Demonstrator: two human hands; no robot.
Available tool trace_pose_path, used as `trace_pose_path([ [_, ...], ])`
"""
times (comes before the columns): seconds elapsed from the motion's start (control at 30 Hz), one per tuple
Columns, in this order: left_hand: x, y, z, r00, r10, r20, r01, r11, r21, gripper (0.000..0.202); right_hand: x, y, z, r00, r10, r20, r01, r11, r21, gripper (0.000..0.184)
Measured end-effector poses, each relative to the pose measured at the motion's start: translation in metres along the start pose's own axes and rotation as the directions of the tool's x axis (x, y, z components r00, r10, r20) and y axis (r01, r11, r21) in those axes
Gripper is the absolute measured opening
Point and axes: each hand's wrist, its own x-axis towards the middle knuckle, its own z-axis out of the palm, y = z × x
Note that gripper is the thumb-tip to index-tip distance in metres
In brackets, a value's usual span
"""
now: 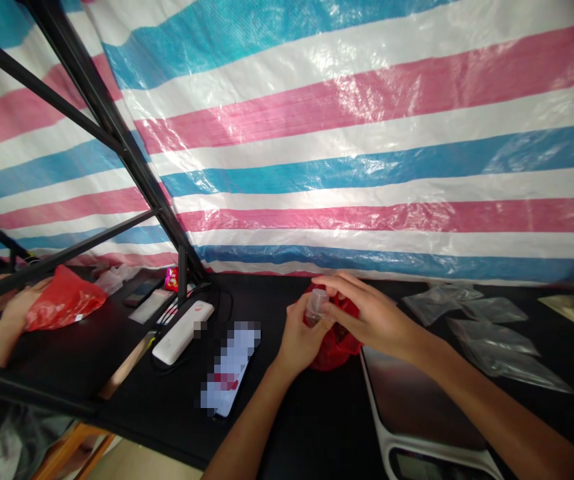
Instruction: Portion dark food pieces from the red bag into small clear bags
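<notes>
Your left hand (301, 341) is curled around a small clear bottle (315, 304), held upright against a red bag (337, 350) that sits midway along the desk's (311, 427) far edge. Your right hand (373, 315) arches over the bag with bent fingers reaching the bottle's top; whether they pinch it cannot be told. A scale (417, 400) lies just beside the bag, at the near edge under your right forearm. Clear pouches (494, 337) lie spread toward the far right corner. To your left lie a phone (229, 367) and a white power bank (183, 332), with a black frame post (183, 267) standing behind them. At the left edge a co-worker's hand (14, 310) touches another red bag (64, 300). A striped tarp (367, 133) closes off the far side
</notes>
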Motion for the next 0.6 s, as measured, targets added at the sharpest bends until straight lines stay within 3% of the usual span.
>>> trace_pose_path([
  [0.13,-0.002,0.002,-0.001,1.000,0.026,0.005,-0.027,0.994,0.108,0.029,0.000,0.007,0.003,0.998,-0.025,0.057,0.023,0.999,0.032,0.031],
  [0.3,-0.002,0.002,-0.002,0.996,0.026,0.090,-0.020,0.997,-0.072,0.031,0.001,0.011,0.007,0.998,-0.060,-0.012,0.060,0.998,0.027,0.033],
  [0.53,-0.002,0.002,-0.002,0.998,0.016,0.056,-0.012,0.997,-0.070,0.030,0.001,0.011,0.003,0.995,-0.050,-0.090,0.050,0.999,-0.008,0.027],
  [0.6,-0.001,0.000,-0.003,1.000,0.020,-0.016,-0.021,0.999,-0.050,0.027,0.002,0.012,0.001,0.993,-0.019,-0.118,0.017,1.000,-0.018,0.021],
])
